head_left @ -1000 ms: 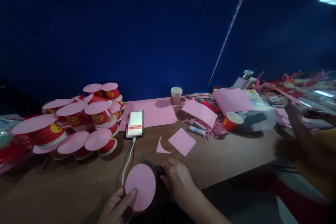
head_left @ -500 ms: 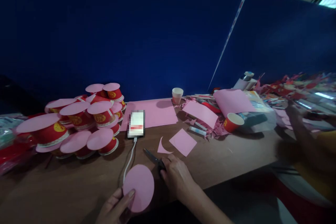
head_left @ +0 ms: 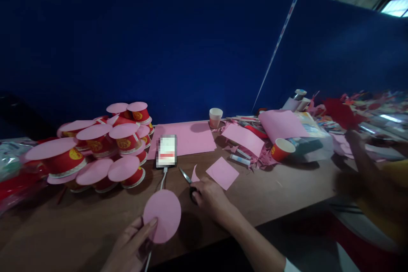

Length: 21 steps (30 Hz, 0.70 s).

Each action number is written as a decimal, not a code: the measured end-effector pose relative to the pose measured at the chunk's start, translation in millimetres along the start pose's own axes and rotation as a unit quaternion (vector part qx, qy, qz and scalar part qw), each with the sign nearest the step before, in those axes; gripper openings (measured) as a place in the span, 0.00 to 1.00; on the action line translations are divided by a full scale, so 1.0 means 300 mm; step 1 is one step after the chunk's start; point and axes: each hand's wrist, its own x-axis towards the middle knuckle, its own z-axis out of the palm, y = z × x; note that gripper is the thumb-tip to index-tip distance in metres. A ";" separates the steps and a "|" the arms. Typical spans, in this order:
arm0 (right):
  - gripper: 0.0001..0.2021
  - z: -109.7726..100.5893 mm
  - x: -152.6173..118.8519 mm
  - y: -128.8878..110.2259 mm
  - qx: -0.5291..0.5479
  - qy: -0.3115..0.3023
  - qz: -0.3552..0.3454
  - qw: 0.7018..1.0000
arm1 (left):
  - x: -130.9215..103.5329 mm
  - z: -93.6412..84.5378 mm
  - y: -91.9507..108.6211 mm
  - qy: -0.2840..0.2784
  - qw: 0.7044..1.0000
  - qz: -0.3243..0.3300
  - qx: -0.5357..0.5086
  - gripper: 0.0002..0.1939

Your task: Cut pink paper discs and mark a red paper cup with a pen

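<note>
Between thumb and fingers, my left hand (head_left: 134,240) pinches a round pink paper disc (head_left: 164,214) above the table's front edge. My right hand (head_left: 207,197) is closed around the black handles of a pair of scissors (head_left: 185,176), whose blades lie together and point up and left. A curved pink offcut (head_left: 194,174) lies beside the blades, partly covered by my right hand. Just right of it rests a pink paper square (head_left: 222,173) with a faint curved line on it.
Stacked red paper cups (head_left: 98,144) with pink discs on top stand at the left. A phone (head_left: 166,151) on a white cable lies by large pink sheets (head_left: 194,136). Scraps, markers and a tipped red cup (head_left: 282,149) lie right. A co-worker's arm (head_left: 360,153) holds something red.
My left hand has moved the disc slightly left and up. My right hand and the scissors have shifted a little upward, covering more of the offcut. The co-worker's hand now lifts something red.
</note>
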 end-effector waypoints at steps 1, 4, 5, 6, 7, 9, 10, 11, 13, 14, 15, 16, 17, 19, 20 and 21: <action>0.11 -0.005 0.012 0.004 -0.006 0.007 0.000 1.000 | 0.011 0.002 0.018 0.000 1.000 0.019 0.005 0.24; 0.12 -0.017 0.053 0.018 -0.041 0.026 0.008 0.999 | 0.028 0.021 0.069 -0.015 0.998 0.050 0.018 0.21; 0.12 -0.019 0.066 0.023 -0.050 0.026 0.012 0.998 | 0.028 0.031 0.084 -0.014 0.998 0.062 0.018 0.21; 0.12 -0.020 0.078 0.028 -0.055 0.021 0.011 0.998 | 0.024 0.042 0.096 -0.020 0.998 0.065 0.017 0.21; 0.11 -0.021 0.089 0.033 -0.057 0.015 0.009 0.998 | 0.019 0.053 0.105 -0.028 0.998 0.060 0.019 0.21; 0.10 -0.020 0.104 0.042 -0.056 0.007 0.002 0.998 | 0.010 0.071 0.116 -0.021 0.998 0.060 0.016 0.21; 0.10 -0.020 0.108 0.046 -0.056 0.004 0.000 0.998 | 0.007 0.077 0.117 -0.017 0.998 0.057 0.013 0.21; 0.10 -0.019 0.111 0.049 -0.055 0.002 -0.002 0.998 | 0.005 0.081 0.118 -0.010 0.998 0.055 0.010 0.19; 0.09 -0.016 0.115 0.052 -0.056 0.002 -0.002 0.998 | 0.007 0.082 0.117 -0.002 0.999 0.046 0.005 0.17; 0.09 -0.014 0.116 0.054 -0.057 0.003 -0.001 0.998 | 0.010 0.081 0.116 -0.001 0.999 0.044 0.005 0.17; 0.09 -0.013 0.118 0.055 -0.060 0.004 0.002 0.998 | 0.013 0.079 0.117 0.002 0.999 0.044 0.004 0.16; 0.09 -0.014 0.121 0.057 -0.065 0.006 0.005 0.998 | 0.016 0.078 0.118 0.007 0.999 0.045 0.003 0.16; 0.09 -0.018 0.125 0.062 -0.071 0.009 0.011 0.997 | 0.019 0.077 0.119 0.008 0.999 0.045 0.005 0.16; 0.09 -0.042 0.136 0.084 -0.087 0.017 0.026 0.996 | 0.023 0.074 0.123 0.008 0.999 0.044 0.012 0.17; 0.08 -0.064 0.144 0.103 -0.096 0.025 0.035 0.994 | 0.025 0.073 0.125 0.004 0.999 0.042 0.017 0.18; 0.08 -0.094 0.153 0.129 -0.106 0.030 0.043 0.993 | 0.026 0.070 0.127 0.002 0.999 0.041 0.021 0.18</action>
